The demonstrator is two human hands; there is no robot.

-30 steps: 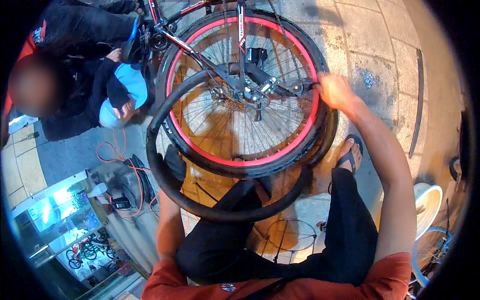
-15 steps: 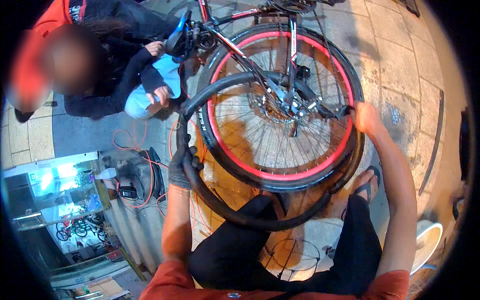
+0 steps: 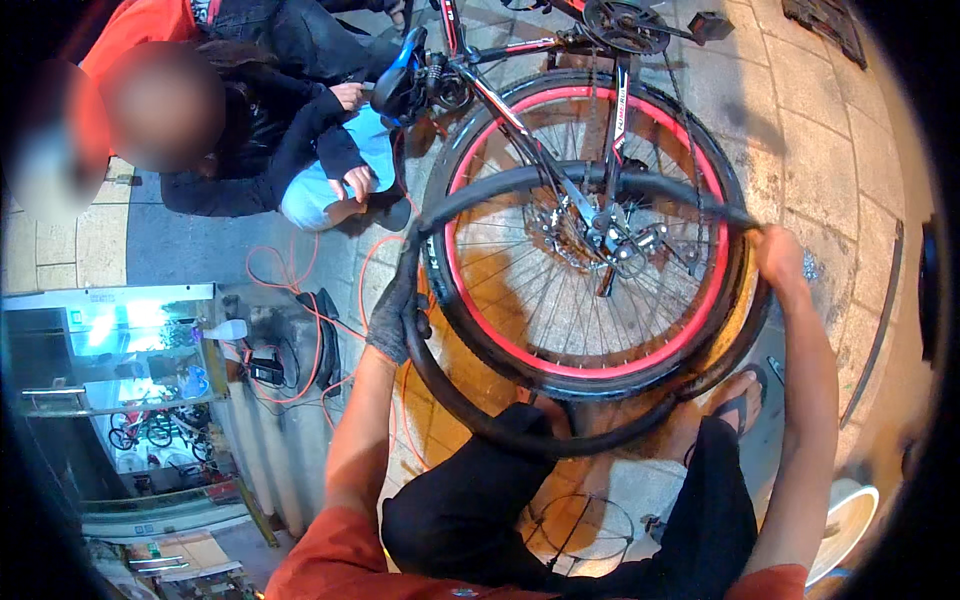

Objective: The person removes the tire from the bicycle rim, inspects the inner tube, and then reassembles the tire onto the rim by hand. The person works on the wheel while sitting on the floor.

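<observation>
Item: black inner tube [image 3: 520, 425], a slack loop held in front of an upturned bicycle's rear wheel [image 3: 590, 235], centre of frame. Left hand [image 3: 397, 315], in a dark glove, is closed around the tube's left side; right hand [image 3: 778, 258], bare, grips its upper right end beside the tyre. Wheel: red rim, black tyre, disc rotor and derailleur at the hub; frame and crank [image 3: 625, 25] run to the upper edge. Change: against the earlier frames the tube's top run now lies across the spokes above the hub rather than low on the wheel, and the left hand has risen with it; judged, the tube is being worked free of, or around, the wheel. A crouching person [image 3: 290, 150] sits upper left, orange cable [image 3: 300, 290] on the paving.
</observation>
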